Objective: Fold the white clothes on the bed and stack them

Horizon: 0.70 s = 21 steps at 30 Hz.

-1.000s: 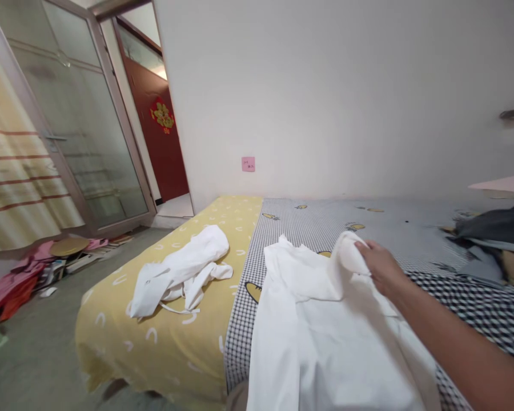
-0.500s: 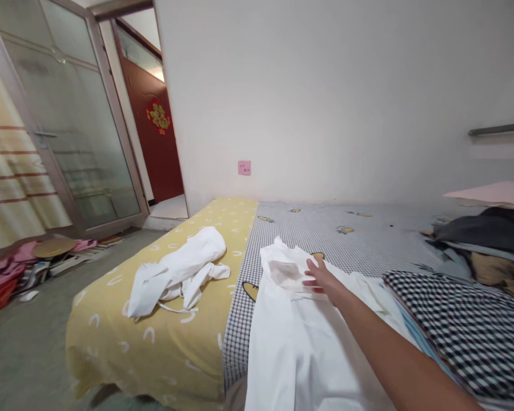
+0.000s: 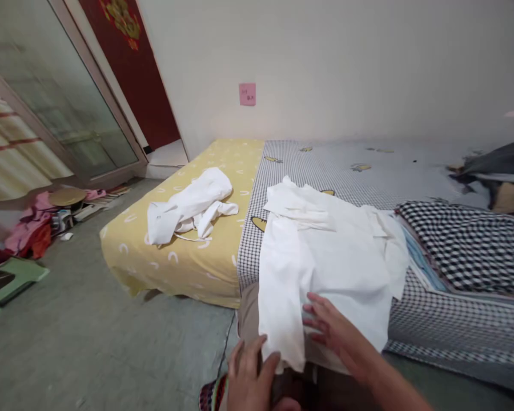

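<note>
Nearly flat — white long-sleeved top (image 3: 338, 268), edges rumpled

Hands: two, the left hand (image 3: 251, 377) and the right hand (image 3: 336, 337). White garments: two, the first white garment (image 3: 191, 205) mid-surface on the yellow bed (image 3: 128, 268), the second white garment (image 3: 325, 268) at the near edge of the checked bed (image 3: 325, 162). Folded checked cloths: one, the folded checked cloth (image 3: 466, 245) toward the right edge of the checked bed.

Nothing legible here. Pink sticky note (image 3: 247, 94) on the white wall (image 3: 334, 63) has two short lines of handwriting (too small and blurred to read). Gold ornament (image 3: 120, 20) on the red door (image 3: 131, 85) is cut off by the top edge; no characters can be made out on it.
</note>
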{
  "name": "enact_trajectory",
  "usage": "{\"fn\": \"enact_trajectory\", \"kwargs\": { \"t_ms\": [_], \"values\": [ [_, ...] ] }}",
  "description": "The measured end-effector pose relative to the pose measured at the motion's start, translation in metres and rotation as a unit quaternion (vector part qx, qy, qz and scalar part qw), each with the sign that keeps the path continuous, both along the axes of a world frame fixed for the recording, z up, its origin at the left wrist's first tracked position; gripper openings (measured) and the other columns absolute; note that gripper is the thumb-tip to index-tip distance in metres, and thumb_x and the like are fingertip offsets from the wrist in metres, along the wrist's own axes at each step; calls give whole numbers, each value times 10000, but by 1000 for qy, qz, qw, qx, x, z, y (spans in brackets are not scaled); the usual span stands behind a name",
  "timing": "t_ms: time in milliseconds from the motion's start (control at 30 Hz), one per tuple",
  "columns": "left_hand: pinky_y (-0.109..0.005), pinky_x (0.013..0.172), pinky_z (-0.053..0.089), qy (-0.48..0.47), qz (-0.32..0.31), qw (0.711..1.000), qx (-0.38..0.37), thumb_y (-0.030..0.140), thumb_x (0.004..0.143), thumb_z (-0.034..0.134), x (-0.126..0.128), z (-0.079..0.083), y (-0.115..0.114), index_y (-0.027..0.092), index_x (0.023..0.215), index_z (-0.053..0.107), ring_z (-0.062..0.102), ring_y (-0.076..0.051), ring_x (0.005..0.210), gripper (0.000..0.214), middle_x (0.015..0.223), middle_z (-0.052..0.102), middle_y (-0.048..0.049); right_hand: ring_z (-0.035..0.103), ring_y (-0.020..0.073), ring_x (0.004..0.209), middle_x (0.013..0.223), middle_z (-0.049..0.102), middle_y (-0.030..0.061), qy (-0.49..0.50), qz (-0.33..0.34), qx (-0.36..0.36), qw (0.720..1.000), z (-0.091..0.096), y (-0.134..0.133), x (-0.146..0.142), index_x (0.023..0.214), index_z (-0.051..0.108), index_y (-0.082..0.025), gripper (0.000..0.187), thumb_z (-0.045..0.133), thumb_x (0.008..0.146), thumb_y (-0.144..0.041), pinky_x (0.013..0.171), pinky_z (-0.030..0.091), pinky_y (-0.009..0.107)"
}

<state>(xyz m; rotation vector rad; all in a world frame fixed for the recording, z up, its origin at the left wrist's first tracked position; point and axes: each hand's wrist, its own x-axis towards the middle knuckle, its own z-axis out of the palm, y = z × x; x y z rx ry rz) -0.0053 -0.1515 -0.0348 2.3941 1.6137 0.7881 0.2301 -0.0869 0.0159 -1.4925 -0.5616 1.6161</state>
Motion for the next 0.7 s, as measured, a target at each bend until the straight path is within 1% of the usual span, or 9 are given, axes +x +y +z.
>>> {"fn": "enact_trajectory", "kwargs": {
  "t_ms": [100, 167, 233, 333, 433, 500, 567, 633, 700],
  "values": [
    [-488, 1069, 450, -103, 66, 991, -49, 442, 986, 401, -20, 9, -4, 264, 958, 714, 619, -261, 1152, 360, 1169, 688, -124, 684, 189, 865, 1112, 701, 48, 109, 25, -43, 993, -22, -37, -30, 1349, 509, -309, 672, 659, 800, -667, 707, 533, 305],
    [-481, 1033, 485, -165, 147, 972, -80, 435, 986, 388, -26, 13, 7, 240, 1028, 683, 612, -260, 1162, 357, 1170, 659, -128, 638, 144, 707, 899, 701, 4, 131, 36, -53, 989, -32, -46, -46, 1319, 524, -283, 704, 744, 744, -623, 606, 474, 250],
    [-517, 1043, 479, -200, 184, 957, -104, 466, 958, 436, -24, 12, 26, 208, 1161, 634, 574, -284, 1226, 384, 1236, 616, -149, 593, 115, 621, 782, 670, -30, 121, 27, -61, 990, -39, -48, -55, 1288, 538, -268, 738, 826, 668, -546, 565, 429, 223],
    [-573, 1085, 430, -208, 164, 952, -157, 470, 921, 470, -12, 2, 58, 175, 1209, 612, 497, -322, 1324, 436, 1363, 543, -191, 610, 122, 618, 771, 691, -15, 110, 13, -63, 992, -48, -46, -57, 1279, 554, -246, 743, 846, 638, -483, 587, 443, 232],
    [-545, 1121, 394, -215, 148, 940, -219, 442, 914, 470, 5, -5, 82, 159, 1182, 615, 430, -311, 1393, 416, 1418, 512, -213, 637, 136, 613, 774, 711, -10, 118, -2, -61, 991, -58, -44, -54, 1342, 524, -245, 787, 829, 656, -480, 584, 444, 238],
    [-525, 1130, 379, -217, 132, 938, -235, 457, 883, 529, 16, -2, 91, 172, 1171, 616, 391, -309, 1424, 415, 1497, 454, -208, 646, 143, 613, 797, 727, -6, 126, -2, -49, 991, -64, -43, -54, 1382, 498, -249, 844, 835, 646, -490, 584, 450, 246],
    [-529, 1127, 366, -217, 116, 942, -229, 429, 792, 642, 26, 5, 95, 192, 1034, 646, 381, -336, 1425, 339, 1553, 408, -187, 662, 160, 652, 855, 750, 19, 139, 10, -23, 990, -67, -42, -58, 1344, 543, -237, 840, 852, 615, -514, 614, 480, 265],
    [-506, 1088, 394, -240, 122, 940, -211, 327, 714, 664, 31, 13, 97, 206, 775, 593, 469, -341, 1340, 153, 1440, 536, -180, 675, 178, 705, 921, 761, 43, 162, 34, 8, 986, -69, -41, -63, 1243, 618, -220, 774, 864, 585, -544, 656, 510, 284],
    [-430, 972, 466, -295, 136, 926, -194, 266, 697, 594, 28, 19, 100, 239, 620, 434, 596, -291, 1135, 179, 1141, 690, -136, 675, 173, 689, 932, 761, 41, 182, 73, 21, 980, -70, -40, -67, 1171, 649, -221, 728, 864, 574, -577, 660, 519, 291]
  ]
}}
